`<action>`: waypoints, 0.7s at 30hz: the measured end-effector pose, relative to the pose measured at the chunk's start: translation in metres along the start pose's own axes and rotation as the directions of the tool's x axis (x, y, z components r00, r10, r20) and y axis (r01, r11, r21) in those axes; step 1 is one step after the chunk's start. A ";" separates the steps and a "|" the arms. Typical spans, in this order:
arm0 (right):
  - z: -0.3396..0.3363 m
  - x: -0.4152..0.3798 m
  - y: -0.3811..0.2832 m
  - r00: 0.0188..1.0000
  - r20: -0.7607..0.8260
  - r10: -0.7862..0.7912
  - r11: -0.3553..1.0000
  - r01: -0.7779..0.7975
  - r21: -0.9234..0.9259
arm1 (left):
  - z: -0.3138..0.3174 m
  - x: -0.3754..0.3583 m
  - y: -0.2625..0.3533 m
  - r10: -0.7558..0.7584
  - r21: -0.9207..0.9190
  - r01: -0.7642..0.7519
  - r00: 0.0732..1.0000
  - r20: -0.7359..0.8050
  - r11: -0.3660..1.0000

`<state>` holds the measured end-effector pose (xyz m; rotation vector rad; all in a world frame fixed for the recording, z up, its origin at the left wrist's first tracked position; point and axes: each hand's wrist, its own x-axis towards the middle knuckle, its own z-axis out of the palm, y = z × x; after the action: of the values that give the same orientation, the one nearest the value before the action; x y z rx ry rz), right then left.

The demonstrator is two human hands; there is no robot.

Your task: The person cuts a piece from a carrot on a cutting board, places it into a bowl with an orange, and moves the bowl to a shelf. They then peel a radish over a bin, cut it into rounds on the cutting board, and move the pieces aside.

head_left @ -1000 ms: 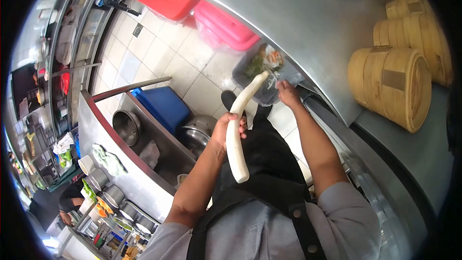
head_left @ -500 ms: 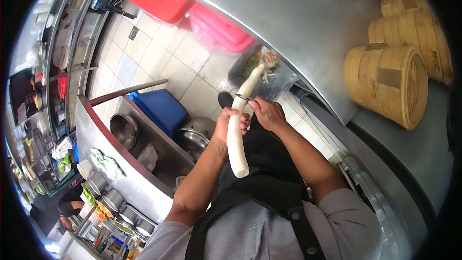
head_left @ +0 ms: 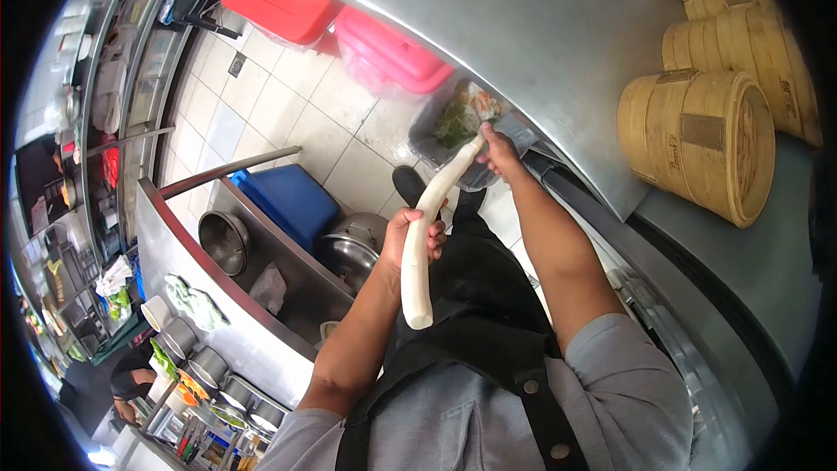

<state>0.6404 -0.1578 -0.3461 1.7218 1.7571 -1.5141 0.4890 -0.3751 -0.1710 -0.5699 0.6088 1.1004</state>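
The left hand (head_left: 411,240) is holding a long white radish (head_left: 425,227) around its middle, fingers wrapped tight about it, thick end pointing back toward the apron (head_left: 488,296) and the tapered tip angling away over the floor. The right hand (head_left: 499,150) is now sitting out at that far tip, fingers curled closed near the tip; a half second ago it was drawn back close beside the left hand with a small blade against the radish, and a second ago it was again out at the tip. So the right hand is running repeated strokes along the radish from the left hand outward, which reads as peeling in progress, with this stroke just finishing. Whether the peeler is in the right hand at this instant cannot be made out; the fingers are hiding it. The radish surface is looking clean and pale along the whole visible length, so the work seems well along, though the underside is out of sight. Just beyond the radish tip, a dark bin bag (head_left: 460,126) on the tiled floor is catching green and orange scraps. To the right of the radish, the steel worktop (head_left: 558,26) is carrying stacked bamboo steamers (head_left: 697,148). Left of the radish, a blue tub (head_left: 283,201) and metal pots (head_left: 225,240) are sitting low, and pink and red containers (head_left: 384,52) lie beyond the bag.
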 end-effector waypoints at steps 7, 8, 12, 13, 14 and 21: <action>0.010 -0.014 -0.011 0.989 0.146 0.015 0.585 -0.127 0.801 | 0.005 0.002 0.008 -0.149 0.116 0.139 0.985 0.083 0.983; 0.010 -0.013 -0.015 0.996 0.045 0.082 0.686 -0.089 0.722 | 0.024 -0.004 0.008 -0.075 0.373 0.110 0.991 -0.107 0.921; -0.011 -0.026 -0.046 0.994 -0.094 0.053 0.916 -0.012 0.400 | 0.021 -0.004 0.012 0.025 0.669 0.134 0.975 -0.222 0.731; -0.018 -0.021 -0.052 0.993 -0.063 0.104 0.948 -0.080 0.307 | 0.011 -0.001 0.015 0.023 0.671 0.138 0.974 -0.225 0.729; -0.018 -0.025 -0.050 0.992 -0.063 0.109 0.947 -0.084 0.311 | 0.006 0.002 0.019 -0.057 0.529 0.125 0.988 -0.143 0.839; -0.030 -0.118 -0.050 0.943 -0.122 -0.311 0.949 0.300 -0.101 | 0.018 0.008 0.023 -0.017 0.347 0.045 0.996 -0.083 0.937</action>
<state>0.6440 -0.1914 -0.2194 1.6034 2.2113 -1.4426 0.4734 -0.3498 -0.1671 -0.3138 0.8404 0.9147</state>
